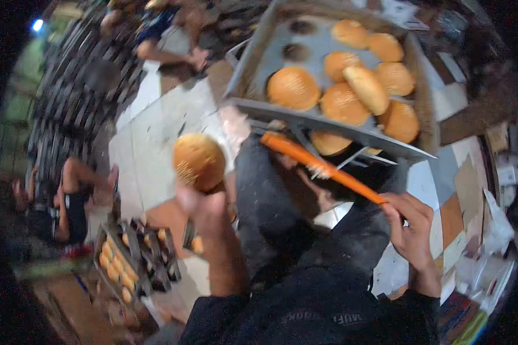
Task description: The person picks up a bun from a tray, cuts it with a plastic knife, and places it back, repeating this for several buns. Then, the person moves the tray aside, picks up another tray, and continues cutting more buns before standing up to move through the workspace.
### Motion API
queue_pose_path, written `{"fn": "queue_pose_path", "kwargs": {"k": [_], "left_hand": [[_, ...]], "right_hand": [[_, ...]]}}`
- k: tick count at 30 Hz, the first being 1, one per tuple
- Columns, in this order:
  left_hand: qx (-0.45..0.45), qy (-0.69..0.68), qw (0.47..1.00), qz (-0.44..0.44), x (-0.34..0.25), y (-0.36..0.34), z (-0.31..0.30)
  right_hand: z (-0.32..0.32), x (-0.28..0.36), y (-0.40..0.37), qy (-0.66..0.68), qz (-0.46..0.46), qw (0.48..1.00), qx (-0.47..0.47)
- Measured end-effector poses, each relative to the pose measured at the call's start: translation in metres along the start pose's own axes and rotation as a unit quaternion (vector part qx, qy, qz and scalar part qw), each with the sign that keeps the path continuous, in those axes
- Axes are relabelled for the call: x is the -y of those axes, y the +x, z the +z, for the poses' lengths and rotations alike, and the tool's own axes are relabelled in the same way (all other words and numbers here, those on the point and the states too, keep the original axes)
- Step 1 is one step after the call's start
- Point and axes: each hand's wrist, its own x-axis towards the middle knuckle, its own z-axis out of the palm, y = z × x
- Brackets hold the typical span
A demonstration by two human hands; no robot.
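Observation:
A round sesame bun (199, 162) is held up in my left hand (204, 210), which is blurred, left of my knees. My right hand (407, 224) grips the end of a long orange brush-like tool (322, 167), with pale bristles near its middle, slanting up to the left. Just beyond my knees stands a metal tray (328, 122) holding several golden buns (293, 88). One bun (366, 90) leans tilted on the others. Two dark round marks show on the tray's bare upper left part.
Smaller racks of buns (118, 270) stand at the lower left. Two other people are at the left, one seated (75, 201), one near the top (167, 43). Flattened cardboard (149, 138) covers the floor. Plastic bags (495, 230) lie at the right.

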Motion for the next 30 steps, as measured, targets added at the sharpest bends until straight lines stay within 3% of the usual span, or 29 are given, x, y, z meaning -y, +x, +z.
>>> {"fn": "queue_pose_path", "kwargs": {"k": [2,3,5,6,7,8,9,10,12,13,14,16,17,18,19,20,22,24,25,27,30], "left_hand": [[0.242,-0.029,0.970,-0.006,-0.008,0.006,0.010],[0.297,0.004,0.955,0.013,-0.007,0.007,0.029],[0.385,0.079,0.917,0.065,-0.005,0.008,0.077],[0.346,0.167,0.913,0.139,0.003,-0.002,0.111],[0.466,0.162,0.841,0.225,0.013,0.021,0.121],[0.376,0.199,0.902,0.079,0.014,0.012,0.162],[0.460,0.267,0.829,0.175,0.033,0.040,0.181],[0.398,0.332,0.843,0.141,0.048,0.062,0.209],[0.397,0.452,0.782,0.163,0.085,0.093,0.243],[0.374,0.552,0.730,0.150,0.102,0.116,0.253],[0.358,0.605,0.707,0.082,0.114,0.117,0.261],[0.489,0.684,0.489,0.231,0.148,0.194,0.254],[0.489,0.686,0.486,0.232,0.148,0.181,0.259],[0.452,0.764,0.363,0.282,0.146,0.155,0.265],[0.405,0.824,0.229,0.325,0.146,0.130,0.273],[0.406,0.824,0.223,0.327,0.150,0.112,0.279],[0.455,0.694,0.386,0.403,0.156,0.078,0.287],[0.593,0.674,0.343,0.276,0.158,0.017,0.287],[0.592,0.678,0.340,0.273,0.159,-0.008,0.285],[0.448,0.845,0.182,0.230,0.162,-0.042,0.281],[0.423,0.873,0.169,0.174,0.164,-0.048,0.272]], "right_hand": [[-0.009,-0.012,-0.019,-0.091,0.033,0.965,-0.244],[-0.009,-0.018,-0.029,-0.121,0.066,0.939,-0.315],[-0.005,-0.042,-0.045,-0.149,0.083,0.929,-0.330],[-0.008,-0.052,-0.054,-0.169,0.096,0.924,-0.331],[-0.012,-0.058,-0.068,-0.150,0.150,0.931,-0.298],[-0.012,-0.066,-0.080,-0.150,0.144,0.929,-0.307],[-0.011,-0.084,-0.090,-0.132,0.169,0.901,-0.376],[-0.008,-0.098,-0.093,-0.112,0.194,0.869,-0.441],[-0.008,-0.115,-0.095,-0.120,0.180,0.916,-0.338],[-0.005,-0.118,-0.094,-0.108,0.177,0.911,-0.357],[0.000,-0.119,-0.092,-0.096,0.173,0.904,-0.378],[0.007,-0.127,-0.091,-0.060,0.176,0.904,-0.385],[0.011,-0.132,-0.094,-0.024,0.186,0.906,-0.380],[0.017,-0.141,-0.095,-0.027,0.141,0.923,-0.356],[0.018,-0.140,-0.097,-0.020,0.161,0.917,-0.363],[0.017,-0.139,-0.097,-0.013,0.181,0.911,-0.370],[0.017,-0.152,-0.105,0.017,0.201,0.892,-0.406],[0.020,-0.156,-0.105,0.048,0.224,0.870,-0.436],[0.020,-0.156,-0.103,0.073,0.235,0.861,-0.445],[0.022,-0.159,-0.100,0.099,0.226,0.851,-0.463],[0.020,-0.151,-0.096,0.079,0.195,0.862,-0.460]]}}
